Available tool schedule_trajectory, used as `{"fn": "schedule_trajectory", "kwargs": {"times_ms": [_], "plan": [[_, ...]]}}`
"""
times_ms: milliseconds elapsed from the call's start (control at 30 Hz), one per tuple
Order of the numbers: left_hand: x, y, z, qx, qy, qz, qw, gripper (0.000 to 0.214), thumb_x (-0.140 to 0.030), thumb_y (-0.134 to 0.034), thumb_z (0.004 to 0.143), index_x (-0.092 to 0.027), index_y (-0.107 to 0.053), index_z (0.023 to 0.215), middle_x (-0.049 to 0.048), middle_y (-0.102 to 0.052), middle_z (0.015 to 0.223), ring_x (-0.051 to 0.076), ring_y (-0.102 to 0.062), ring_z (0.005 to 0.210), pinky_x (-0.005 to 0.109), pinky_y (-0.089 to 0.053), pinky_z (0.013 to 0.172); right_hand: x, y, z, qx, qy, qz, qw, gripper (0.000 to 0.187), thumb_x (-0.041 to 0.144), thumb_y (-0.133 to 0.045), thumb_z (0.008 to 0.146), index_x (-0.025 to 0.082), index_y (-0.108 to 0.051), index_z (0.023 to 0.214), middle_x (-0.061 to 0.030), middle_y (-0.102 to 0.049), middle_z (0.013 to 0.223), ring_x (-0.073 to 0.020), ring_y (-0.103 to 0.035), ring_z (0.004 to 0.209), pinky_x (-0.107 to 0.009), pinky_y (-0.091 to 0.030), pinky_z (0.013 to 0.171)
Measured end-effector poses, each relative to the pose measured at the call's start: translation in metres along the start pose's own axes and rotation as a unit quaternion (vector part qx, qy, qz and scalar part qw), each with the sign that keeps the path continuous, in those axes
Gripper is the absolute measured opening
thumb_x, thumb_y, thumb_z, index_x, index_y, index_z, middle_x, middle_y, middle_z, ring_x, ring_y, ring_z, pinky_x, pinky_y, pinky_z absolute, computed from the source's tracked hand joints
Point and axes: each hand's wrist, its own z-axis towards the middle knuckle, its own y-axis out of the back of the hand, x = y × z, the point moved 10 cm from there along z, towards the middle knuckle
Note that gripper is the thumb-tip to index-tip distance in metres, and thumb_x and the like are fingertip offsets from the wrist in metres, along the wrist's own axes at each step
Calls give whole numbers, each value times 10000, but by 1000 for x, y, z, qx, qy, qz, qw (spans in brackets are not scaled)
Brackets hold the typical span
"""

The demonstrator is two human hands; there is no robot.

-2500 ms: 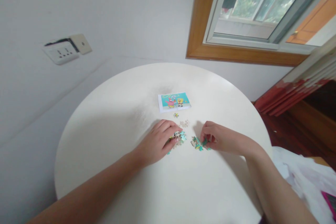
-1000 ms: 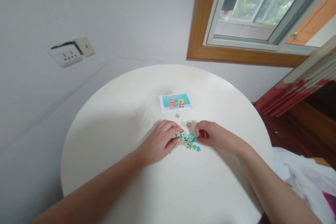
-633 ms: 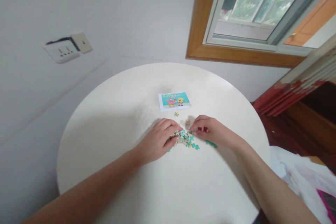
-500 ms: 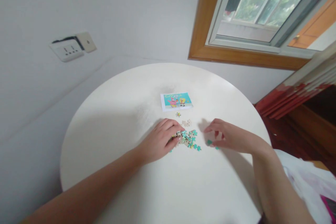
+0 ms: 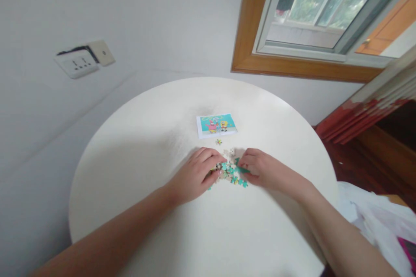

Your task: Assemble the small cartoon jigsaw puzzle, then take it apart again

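Observation:
A small cluster of joined teal and beige puzzle pieces (image 5: 231, 174) lies mid-table on the round white table (image 5: 136, 151). My left hand (image 5: 196, 174) rests on the cluster's left side, fingers curled down onto the pieces. My right hand (image 5: 260, 169) is at the cluster's right edge, fingers pinched round a teal puzzle piece (image 5: 239, 165) held against the cluster. A cartoon reference picture card (image 5: 216, 125) lies just beyond, with one loose small piece (image 5: 219, 142) and a pale piece (image 5: 231, 151) between card and hands.
The table stands against a white wall with a power socket (image 5: 76, 63) at left. A wood-framed window (image 5: 312, 21) is at upper right, a red-and-white curtain (image 5: 367, 108) below it. White cloth (image 5: 373, 220) lies at lower right.
My right hand went out to the right, picked up a teal piece lying there, and came back to the cluster's right edge. My left hand stayed on the cluster.

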Motion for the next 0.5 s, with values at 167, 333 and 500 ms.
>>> {"fn": "schedule_trajectory", "kwargs": {"times_ms": [167,333,500], "plan": [[2,-1,0,9,6,2,1000,230,-249,-486,941,-210,-565,1154,72,-579,1141,226,-500,1099,382,-391,985,8,2,7,-32,10,0,999,179,157,-606,821,153,-678,985,-116,-640,962,-220,-591,920,-346,-488,845],[2,-2,0,14,7,-3,1000,245,-243,-489,939,-214,-565,1169,73,-579,1148,230,-493,1113,387,-390,991,-13,-5,2,-17,-83,-15,996,166,167,-604,785,153,-672,936,-111,-631,936,-229,-595,881,-373,-490,841],[1,-1,1,11,10,-7,1000,241,-244,-469,946,-216,-568,1164,77,-579,1142,233,-499,1102,393,-395,982,-11,-8,3,-8,-84,22,996,212,111,-598,719,151,-649,921,-109,-613,966,-221,-582,914,-347,-481,860]]}}
